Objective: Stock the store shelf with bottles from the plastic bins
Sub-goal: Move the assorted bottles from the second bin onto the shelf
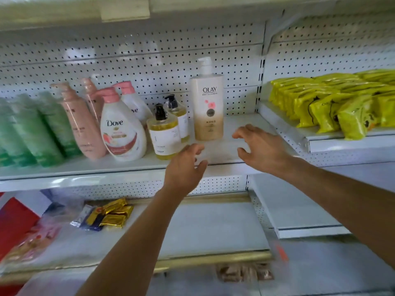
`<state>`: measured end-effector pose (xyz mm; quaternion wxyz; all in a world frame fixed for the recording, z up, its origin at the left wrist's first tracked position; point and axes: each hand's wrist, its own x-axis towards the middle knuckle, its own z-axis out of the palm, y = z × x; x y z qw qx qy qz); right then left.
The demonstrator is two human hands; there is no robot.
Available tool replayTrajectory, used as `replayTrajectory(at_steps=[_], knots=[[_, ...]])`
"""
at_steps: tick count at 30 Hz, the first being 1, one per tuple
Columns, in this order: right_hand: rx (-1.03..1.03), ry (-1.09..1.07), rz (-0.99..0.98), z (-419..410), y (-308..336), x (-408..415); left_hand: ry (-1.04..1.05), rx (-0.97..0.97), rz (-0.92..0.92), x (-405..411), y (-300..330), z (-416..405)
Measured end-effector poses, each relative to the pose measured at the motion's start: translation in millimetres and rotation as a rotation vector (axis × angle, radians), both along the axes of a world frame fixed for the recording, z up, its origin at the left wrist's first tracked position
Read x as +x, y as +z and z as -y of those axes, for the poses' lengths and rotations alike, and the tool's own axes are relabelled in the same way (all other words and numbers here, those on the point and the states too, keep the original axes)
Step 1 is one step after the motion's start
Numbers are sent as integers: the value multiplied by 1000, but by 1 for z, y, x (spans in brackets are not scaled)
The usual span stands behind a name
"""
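The white lotion bottle stands upright on the shelf — pump spout pointing right, label facing out. Both grips are released and empty: left hand and right hand hover in front, fingers loosely spread.

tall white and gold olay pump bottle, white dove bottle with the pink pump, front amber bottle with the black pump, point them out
tall white and gold Olay pump bottle [208, 107], head view, front label
white Dove bottle with pink pump [121, 133], head view, belly
front amber bottle with black pump [164, 135], head view, white label
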<state>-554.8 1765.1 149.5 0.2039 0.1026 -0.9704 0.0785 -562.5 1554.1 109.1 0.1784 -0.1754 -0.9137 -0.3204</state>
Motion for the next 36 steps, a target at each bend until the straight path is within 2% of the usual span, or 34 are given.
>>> replayTrajectory(at_steps=[4,8,11,15,26,36], knots=[[-76,-15,-2,6,-33,39,-41,65,27,36,-27,13],[-129,-29,63,10,-78,74,-82,88,154,67,-69,19],[-141,-42,149,10,-115,98,-101,83,273,87,-105,21],[-164,-66,363,8,-170,123,-128,108,461,110,-160,19],[-242,-113,890,4,-381,151,-142,12,934,130,-361,-7],[-275,-202,992,-7,-547,125,-160,-148,1084,103,-531,-32]])
